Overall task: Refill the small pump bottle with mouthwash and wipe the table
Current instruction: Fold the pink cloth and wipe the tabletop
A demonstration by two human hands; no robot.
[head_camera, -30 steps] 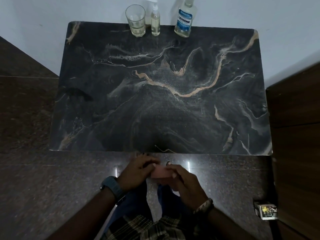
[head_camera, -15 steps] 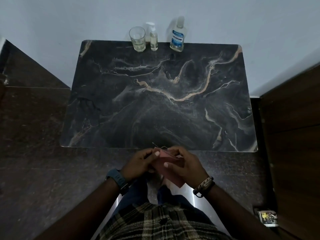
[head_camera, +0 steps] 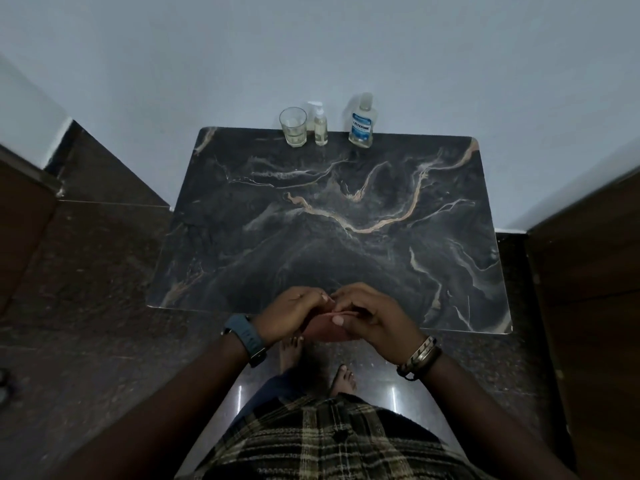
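Dark marble-patterned table (head_camera: 346,220) stands against a pale wall (head_camera: 311,46), on a dark polished floor (head_camera: 86,306). Three items stand in a row along the far edge of the table, near the wall: a drinking glass (head_camera: 293,127) holding a little pale liquid, a small pump bottle (head_camera: 320,124) just beside it to the right, and a mouthwash bottle (head_camera: 361,122) with a blue label, set a little apart further right. All three are upright. Both hands are at the near edge of the table, well apart from the bottles. The left hand (head_camera: 291,315) and the right hand (head_camera: 372,318) are curled, fingers pinching a pinkish folded cloth (head_camera: 327,328) held between them. A watch (head_camera: 246,337) sits on the left wrist; bracelets (head_camera: 419,356) sit on the right wrist.
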